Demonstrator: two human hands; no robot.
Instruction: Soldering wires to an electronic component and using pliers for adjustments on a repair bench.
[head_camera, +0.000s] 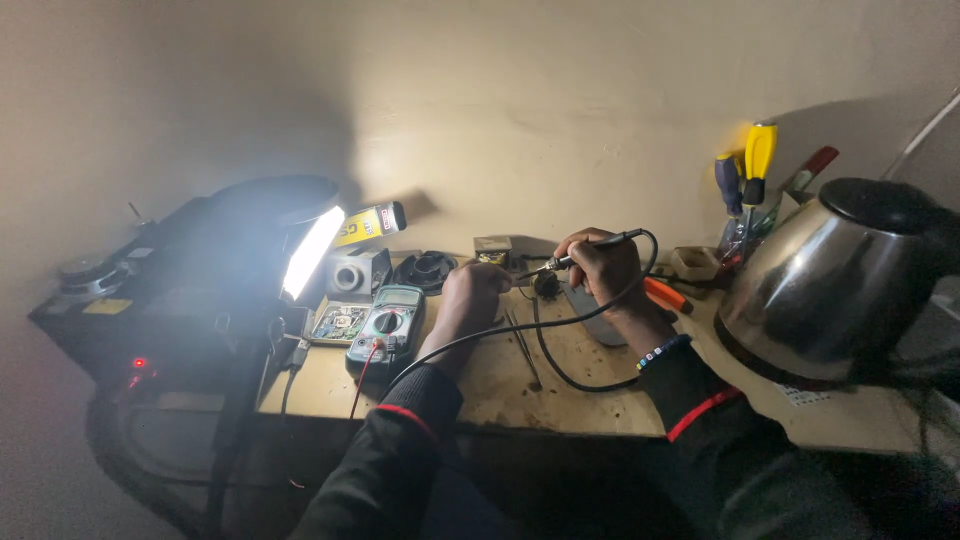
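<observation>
We grip the black corded soldering iron (590, 247) pen-style in our right hand (603, 268), fingers closed round it, tip at the small dark part (546, 285) mid-bench. Left hand (472, 296) is curled beside the part; we can't tell if it holds anything. Best to brace both wrists on the worn wooden bench (590, 385) and keep the cord off the joint.

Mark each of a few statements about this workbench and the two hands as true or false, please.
1. The right hand holds a soldering iron. True.
2. The multimeter lies to the right of the kettle. False: it lies far to the left of it, beside the lamp.
3. The left hand rests on the table near the iron's tip. True.
4. The screwdrivers lie flat at the table's front edge. False: they stand upright at the back, by the wall.
</observation>
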